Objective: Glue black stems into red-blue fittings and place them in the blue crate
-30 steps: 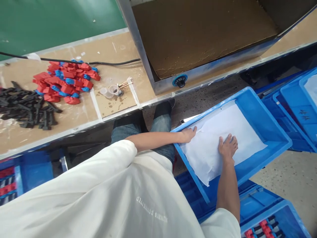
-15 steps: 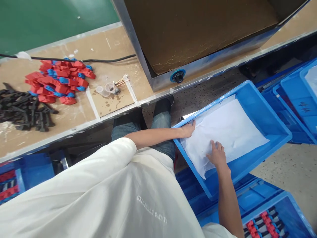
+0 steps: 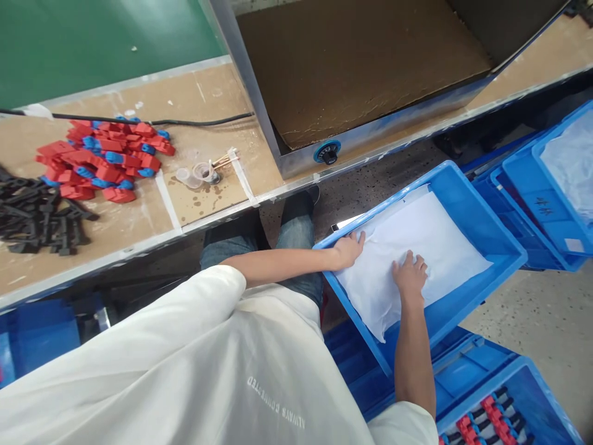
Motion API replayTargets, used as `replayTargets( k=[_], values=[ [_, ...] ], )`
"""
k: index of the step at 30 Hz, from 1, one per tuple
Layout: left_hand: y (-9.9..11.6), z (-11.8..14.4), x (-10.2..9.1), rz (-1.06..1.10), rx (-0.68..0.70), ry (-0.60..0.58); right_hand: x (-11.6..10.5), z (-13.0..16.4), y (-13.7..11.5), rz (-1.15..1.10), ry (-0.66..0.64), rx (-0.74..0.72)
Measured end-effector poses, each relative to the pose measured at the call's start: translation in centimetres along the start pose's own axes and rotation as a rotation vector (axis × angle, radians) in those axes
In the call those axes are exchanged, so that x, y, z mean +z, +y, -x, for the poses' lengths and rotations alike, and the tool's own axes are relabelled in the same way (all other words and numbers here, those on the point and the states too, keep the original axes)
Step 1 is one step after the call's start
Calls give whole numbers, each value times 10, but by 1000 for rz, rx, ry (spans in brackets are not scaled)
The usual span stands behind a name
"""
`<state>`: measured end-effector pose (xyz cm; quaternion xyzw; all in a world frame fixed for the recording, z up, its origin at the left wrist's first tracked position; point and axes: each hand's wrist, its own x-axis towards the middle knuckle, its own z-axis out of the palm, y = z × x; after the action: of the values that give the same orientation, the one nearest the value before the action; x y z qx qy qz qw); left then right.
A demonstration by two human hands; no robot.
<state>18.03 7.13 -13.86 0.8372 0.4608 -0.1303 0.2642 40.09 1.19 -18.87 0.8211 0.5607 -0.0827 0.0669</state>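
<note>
Speckled floor beneath a workbench (image 3: 139, 222) is seen from above, with blue crates around. One crate (image 3: 482, 225) sits tilted beside the person's knees, lined with a white sheet (image 3: 440, 241). The left hand (image 3: 347, 250) is laid on the sheet's near corner at the crate's rim, fingers together and flat. The right hand (image 3: 410, 275) is pressed on the sheet's middle, fingers slightly spread. Nothing is gripped by either hand. On the bench, red and blue parts (image 3: 104, 157) are piled beside black parts (image 3: 37, 213).
</note>
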Motion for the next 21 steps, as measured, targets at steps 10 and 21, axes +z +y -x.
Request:
replayTargets(
  k=[10, 21],
  values=[
    [22, -71, 49, 8, 341, 214, 30, -32, -8, -98, 222, -92],
    [14, -86, 91, 48, 341, 315, 24, -83, 48, -53, 218, 109]
  ],
)
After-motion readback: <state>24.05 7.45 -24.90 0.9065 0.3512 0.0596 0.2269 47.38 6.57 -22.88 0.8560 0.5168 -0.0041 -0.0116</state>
